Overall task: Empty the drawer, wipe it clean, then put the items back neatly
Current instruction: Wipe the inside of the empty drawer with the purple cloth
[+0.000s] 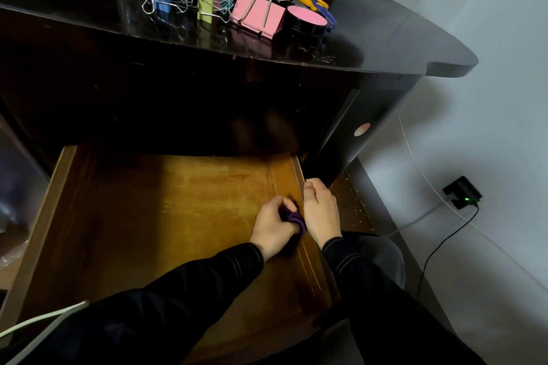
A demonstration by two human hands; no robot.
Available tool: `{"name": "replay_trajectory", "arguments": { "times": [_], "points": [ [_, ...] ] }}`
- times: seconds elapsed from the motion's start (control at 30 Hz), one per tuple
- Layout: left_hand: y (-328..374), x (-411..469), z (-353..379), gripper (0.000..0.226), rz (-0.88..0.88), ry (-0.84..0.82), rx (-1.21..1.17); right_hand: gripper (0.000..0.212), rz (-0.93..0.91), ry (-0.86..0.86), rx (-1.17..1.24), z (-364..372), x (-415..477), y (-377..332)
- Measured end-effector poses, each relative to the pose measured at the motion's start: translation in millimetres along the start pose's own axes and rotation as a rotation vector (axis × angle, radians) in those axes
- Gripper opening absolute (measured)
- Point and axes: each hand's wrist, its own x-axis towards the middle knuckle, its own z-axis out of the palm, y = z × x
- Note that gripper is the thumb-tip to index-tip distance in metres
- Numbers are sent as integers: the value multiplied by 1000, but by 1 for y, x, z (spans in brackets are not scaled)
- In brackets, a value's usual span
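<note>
The brown wooden drawer (148,216) is standing pulled out, emptied onto the glossy black worktop (89,18) above. The left hand (271,225) is bunching a purple cloth (292,216) in its fingers to wipe the right edge. The right hand (320,210) is curling its fingers over that wall, probably steadying it.

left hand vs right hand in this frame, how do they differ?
The left hand grips a bunched purple cloth; the right hand holds no cloth. The left hand is down inside the drawer, at its floor by the right wall; the right hand sits on that wall's rim, fingers curled over it. Both come from dark sleeves with pale stitching.
</note>
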Motion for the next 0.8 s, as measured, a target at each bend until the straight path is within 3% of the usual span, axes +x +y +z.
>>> {"name": "replay_trajectory", "arguments": {
  "times": [0.13, 0.33, 0.5, 0.67, 0.8],
  "points": [
    [-7, 0, -5, 32, -176, -72, 18, 26, 5, 3, 0, 0, -1, -1],
    [-2, -5, 4, 34, -30, -7, -21, 27, 14, 1, 61, -2, -2, -2],
    [-10, -3, -3, 33, -160, -141, 100, 32, 41, -86, 98, -4, -3, -6],
    [-6, 0, -6, 33, -50, -64, 21, 32, 75, -282, 245, -12, -15, 4],
    [-14, -5, -3, 33, -95, -162, 96, 26, 102, -240, 277, -11, -21, 4]
  ]
}}
